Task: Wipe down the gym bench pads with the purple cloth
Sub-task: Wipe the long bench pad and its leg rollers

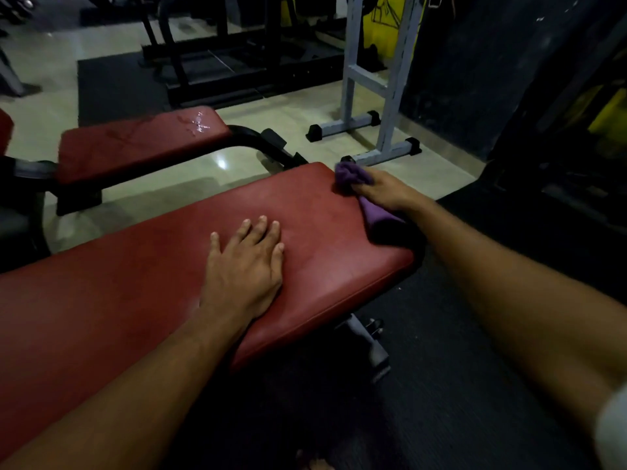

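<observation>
Head: right hand (pixel 381 191) grips cloth (pixel 353 176).

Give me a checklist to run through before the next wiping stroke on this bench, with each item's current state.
1. Purple cloth gripped in right hand: ok.
2. Cloth touching the near red pad at its far corner: ok.
3. Left hand flat on the pad, steadying it: ok.
4. Left hand out of the wiping path: not ok if the stroke runs back along the pad.
5. Far pad dry: not ok, wet streaks shine on it.
6. Near pad clean: cannot tell, light is dim.
</observation>
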A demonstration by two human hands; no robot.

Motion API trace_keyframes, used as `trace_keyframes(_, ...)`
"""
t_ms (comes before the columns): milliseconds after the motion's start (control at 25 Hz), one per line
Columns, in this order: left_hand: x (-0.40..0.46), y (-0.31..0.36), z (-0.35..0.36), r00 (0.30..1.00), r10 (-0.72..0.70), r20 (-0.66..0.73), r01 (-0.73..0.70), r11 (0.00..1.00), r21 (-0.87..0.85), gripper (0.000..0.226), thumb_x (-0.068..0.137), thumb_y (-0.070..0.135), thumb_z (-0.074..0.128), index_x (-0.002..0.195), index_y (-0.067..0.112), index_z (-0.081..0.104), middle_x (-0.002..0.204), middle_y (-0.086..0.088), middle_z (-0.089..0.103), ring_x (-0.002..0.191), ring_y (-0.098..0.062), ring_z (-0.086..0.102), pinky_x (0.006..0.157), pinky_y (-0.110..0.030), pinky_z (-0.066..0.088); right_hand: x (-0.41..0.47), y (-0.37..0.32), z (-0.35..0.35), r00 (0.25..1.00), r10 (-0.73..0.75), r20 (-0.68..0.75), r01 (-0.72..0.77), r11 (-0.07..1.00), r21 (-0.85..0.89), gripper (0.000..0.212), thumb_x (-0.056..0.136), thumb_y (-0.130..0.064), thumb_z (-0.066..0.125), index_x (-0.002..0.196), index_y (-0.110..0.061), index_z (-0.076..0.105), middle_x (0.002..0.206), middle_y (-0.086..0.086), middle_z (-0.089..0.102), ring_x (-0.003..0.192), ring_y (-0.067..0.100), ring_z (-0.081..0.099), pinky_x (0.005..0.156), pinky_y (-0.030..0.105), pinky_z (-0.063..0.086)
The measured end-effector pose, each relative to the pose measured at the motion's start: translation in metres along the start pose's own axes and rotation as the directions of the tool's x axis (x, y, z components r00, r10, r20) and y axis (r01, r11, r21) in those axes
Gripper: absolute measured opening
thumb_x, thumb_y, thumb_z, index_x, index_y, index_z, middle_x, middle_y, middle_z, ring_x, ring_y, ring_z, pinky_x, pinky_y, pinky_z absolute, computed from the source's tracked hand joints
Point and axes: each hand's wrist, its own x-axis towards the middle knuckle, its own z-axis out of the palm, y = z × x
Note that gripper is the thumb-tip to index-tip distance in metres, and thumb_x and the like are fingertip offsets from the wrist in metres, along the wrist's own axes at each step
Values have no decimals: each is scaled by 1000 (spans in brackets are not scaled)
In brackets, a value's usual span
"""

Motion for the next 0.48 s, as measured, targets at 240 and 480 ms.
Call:
trace_keyframes(240, 3, -2, 1, 1000, 2, -10, -2, 1000, -12, 62, 103, 47, 10, 160, 33, 28, 167, 11, 25, 155, -12, 20, 123, -58, 19, 110, -12, 22, 998, 34, 51, -33, 999, -26, 42, 97, -17, 57, 139, -21, 55, 122, 5, 63, 118, 21, 58, 101, 29, 42)
trace_keyframes(480, 1, -3, 2, 1000, 1, -7, -1, 999, -50, 56, 106, 46, 22, 160, 31, 30, 167, 10, 26, 156, -15, 20, 123, -60, 17, -31, 5, -14, 984, 53, 168, -80, 984, 156, 34, 103, -21, 49, 134, -34, 49, 118, -4, 60, 101, 6, 60, 87, 17, 49)
